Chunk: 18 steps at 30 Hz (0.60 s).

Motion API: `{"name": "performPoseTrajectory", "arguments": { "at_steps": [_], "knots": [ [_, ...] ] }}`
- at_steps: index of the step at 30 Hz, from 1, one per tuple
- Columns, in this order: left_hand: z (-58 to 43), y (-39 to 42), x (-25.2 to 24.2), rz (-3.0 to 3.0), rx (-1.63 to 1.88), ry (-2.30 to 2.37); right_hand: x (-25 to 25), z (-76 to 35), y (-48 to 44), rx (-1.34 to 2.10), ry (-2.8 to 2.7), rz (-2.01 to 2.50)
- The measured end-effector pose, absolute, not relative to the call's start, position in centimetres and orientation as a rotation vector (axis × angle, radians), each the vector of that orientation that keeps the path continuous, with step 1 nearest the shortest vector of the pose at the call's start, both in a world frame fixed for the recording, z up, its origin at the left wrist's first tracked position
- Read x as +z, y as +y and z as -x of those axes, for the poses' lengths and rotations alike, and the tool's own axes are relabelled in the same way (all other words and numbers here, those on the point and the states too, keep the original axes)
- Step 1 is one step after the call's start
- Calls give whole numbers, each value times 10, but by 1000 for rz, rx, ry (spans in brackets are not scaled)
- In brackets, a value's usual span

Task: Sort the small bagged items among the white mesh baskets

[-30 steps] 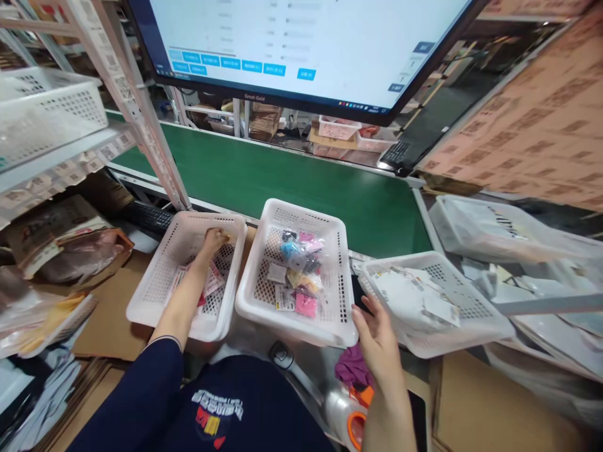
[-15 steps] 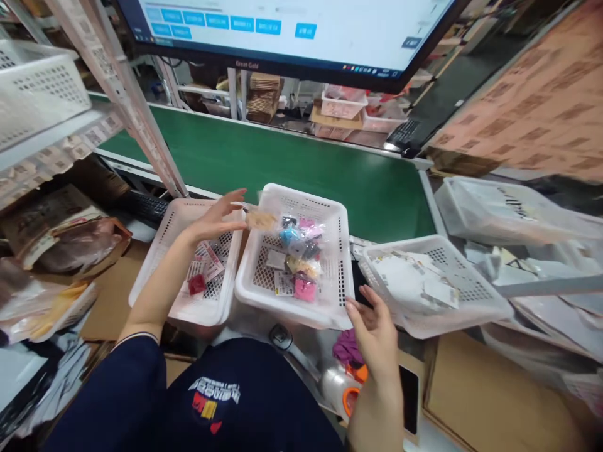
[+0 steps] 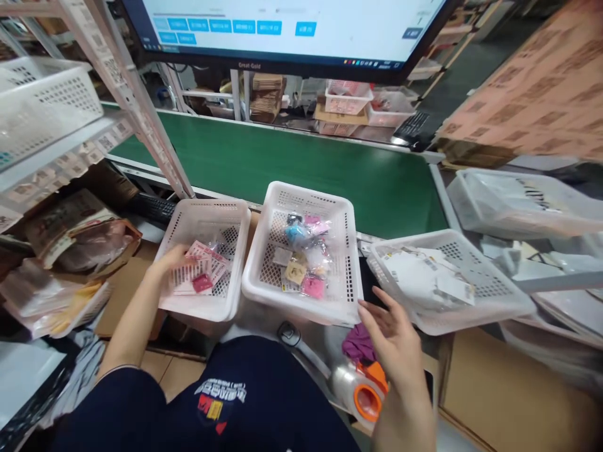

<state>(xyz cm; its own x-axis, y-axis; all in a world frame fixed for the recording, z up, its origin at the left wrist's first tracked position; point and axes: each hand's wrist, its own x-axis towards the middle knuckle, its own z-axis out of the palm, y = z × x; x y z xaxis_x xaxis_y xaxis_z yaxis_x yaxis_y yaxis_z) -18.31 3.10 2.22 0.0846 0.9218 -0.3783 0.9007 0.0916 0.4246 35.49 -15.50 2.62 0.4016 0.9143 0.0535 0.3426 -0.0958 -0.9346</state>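
My left hand reaches into the left white basket, at the edge of some printed labels. Its fingers are blurred, and whether they grip a label cannot be made out. A small red packet lies on those labels. Beside it, the middle white basket holds several small items in clear bags: a blue one, a pink one and a tan one. My right hand is open and holds nothing, fingers apart by that basket's front right corner.
A third basket with white cards stands to the right. Behind the baskets runs a green conveyor belt, under a monitor. Tape rolls and a purple cloth lie below my right hand. Cardboard is at the lower right.
My left hand has moved from between the two baskets, down and left into the left basket. The tan packet once beside its fingers now lies in the middle basket. My right hand stays open.
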Motion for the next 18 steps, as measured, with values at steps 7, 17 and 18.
{"name": "performPoseTrajectory", "arguments": {
  "at_steps": [7, 17, 18],
  "knots": [
    [220, -4, 96, -2027, 334, 2020, 93, -227, -129, 758, -1789, 1218],
    [224, -87, 24, -608, 2144, 1806, 21, 48, -34, 865, -2685, 1795],
    [232, -95, 20, -586, 2136, 1786, 12, 60, -31, 841, -2669, 1868]
  ]
}}
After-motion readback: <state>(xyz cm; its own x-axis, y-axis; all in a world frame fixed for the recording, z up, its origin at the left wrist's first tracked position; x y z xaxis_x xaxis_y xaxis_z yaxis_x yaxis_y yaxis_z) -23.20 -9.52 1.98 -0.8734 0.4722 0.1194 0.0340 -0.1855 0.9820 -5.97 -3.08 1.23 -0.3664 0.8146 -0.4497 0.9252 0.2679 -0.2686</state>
